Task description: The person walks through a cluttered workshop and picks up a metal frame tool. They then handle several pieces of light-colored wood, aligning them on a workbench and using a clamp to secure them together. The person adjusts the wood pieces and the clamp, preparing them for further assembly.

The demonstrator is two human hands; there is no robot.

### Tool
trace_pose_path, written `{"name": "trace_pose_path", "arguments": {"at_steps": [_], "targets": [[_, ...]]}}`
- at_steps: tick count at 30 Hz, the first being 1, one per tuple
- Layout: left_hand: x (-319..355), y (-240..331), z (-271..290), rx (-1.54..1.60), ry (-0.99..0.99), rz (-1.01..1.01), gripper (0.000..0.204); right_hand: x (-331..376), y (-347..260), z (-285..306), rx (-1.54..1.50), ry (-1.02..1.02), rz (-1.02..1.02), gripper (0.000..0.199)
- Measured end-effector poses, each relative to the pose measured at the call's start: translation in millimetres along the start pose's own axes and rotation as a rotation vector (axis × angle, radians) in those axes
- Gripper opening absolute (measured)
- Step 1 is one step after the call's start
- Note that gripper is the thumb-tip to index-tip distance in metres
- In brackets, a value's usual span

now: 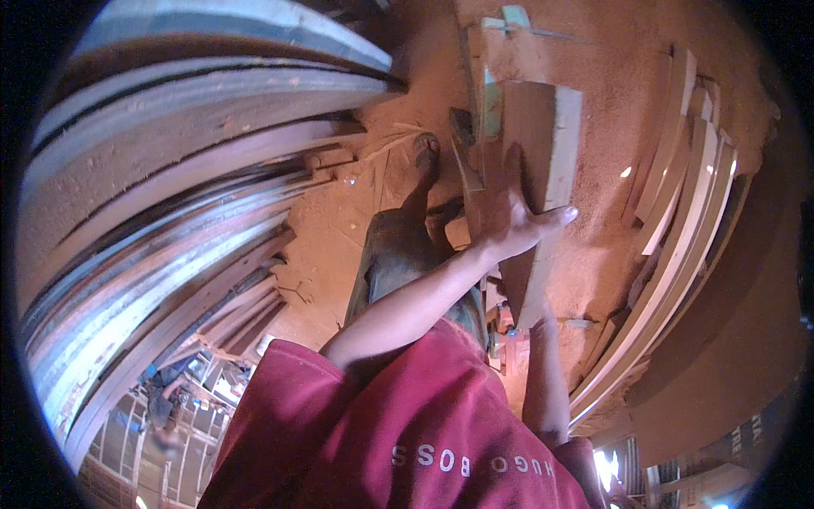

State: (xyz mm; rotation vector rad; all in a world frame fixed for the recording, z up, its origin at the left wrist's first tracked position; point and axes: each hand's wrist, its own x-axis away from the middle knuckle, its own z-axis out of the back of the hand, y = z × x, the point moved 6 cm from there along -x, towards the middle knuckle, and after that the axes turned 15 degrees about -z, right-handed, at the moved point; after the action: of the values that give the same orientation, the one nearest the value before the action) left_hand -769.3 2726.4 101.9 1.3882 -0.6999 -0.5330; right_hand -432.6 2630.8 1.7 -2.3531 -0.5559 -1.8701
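Observation:
A thick wooden plank (553,144) runs away from me, over a narrow bench or machine with green parts (491,97). My left hand (509,222) presses on the plank's broad face. Its fingers stretch forward along the wood, and the thumb sticks out across the pale right edge. At the plank's near end, low on the right side, my right hand (544,319) grips the wood. The plank hides most of that hand's fingers. Small red and blue parts (507,332) show under the near end.
Long boards (195,127) are stacked along the left side, their ends pointing inward. Curved by the lens, more light boards (691,204) lie on the right. Reddish sawdust (615,127) covers the ground. A person (161,399) appears in the background at lower left.

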Motion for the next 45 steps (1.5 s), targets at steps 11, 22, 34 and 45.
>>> {"name": "trace_pose_path", "arguments": {"at_steps": [11, 22, 34, 45], "targets": [[-73.4, -40.6, 42.4, 0.363, 0.319, -0.032, 0.046, -11.6, -16.1, -9.7, -0.187, -0.284, -0.131, 0.058], [-182.7, -114.1, -21.5, -0.374, -0.179, -0.467, 0.040, -21.5, -12.1, -31.9, -0.299, -0.559, -0.198, 0.067], [-124.5, 0.9, -65.0, -0.477, -0.378, -1.074, 0.013, 100.9, 43.1, -104.8, -0.515, -0.103, -0.224, 0.057], [61.0, 144.1, 25.3, 0.727, -0.507, -0.630, 0.044, 198.6, 153.4, -39.1, -0.122, 0.715, 0.262, 0.062]]}}
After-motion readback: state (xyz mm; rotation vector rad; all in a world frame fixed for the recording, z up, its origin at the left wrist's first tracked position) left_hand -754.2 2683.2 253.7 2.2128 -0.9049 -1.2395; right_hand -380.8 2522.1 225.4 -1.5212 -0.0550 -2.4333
